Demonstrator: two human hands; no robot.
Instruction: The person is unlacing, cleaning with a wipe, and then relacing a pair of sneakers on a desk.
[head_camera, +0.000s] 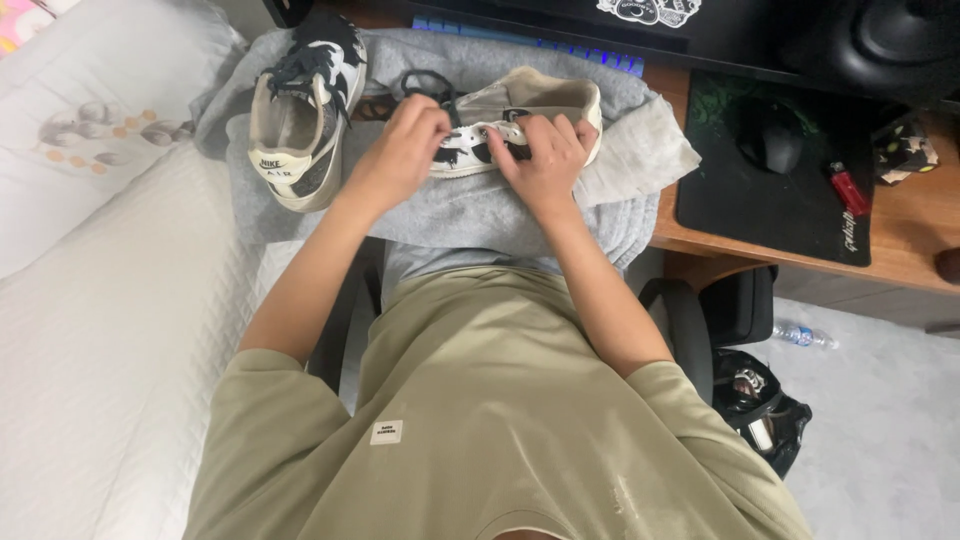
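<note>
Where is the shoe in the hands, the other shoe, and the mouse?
shoe in the hands (535, 100): head view, on its tan inner lining.
other shoe (290, 125): head view, on its insole.
mouse (770, 135): head view, on its black back.

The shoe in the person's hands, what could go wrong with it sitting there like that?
The shoe lies on its side on a grey cloth that droops over the desk edge; a tug might slide cloth and shoe off. The left hand and right hand both press near the lace holes, so a lace could snag. The second shoe leans near the cloth's edge and might tip onto the bed.
</note>
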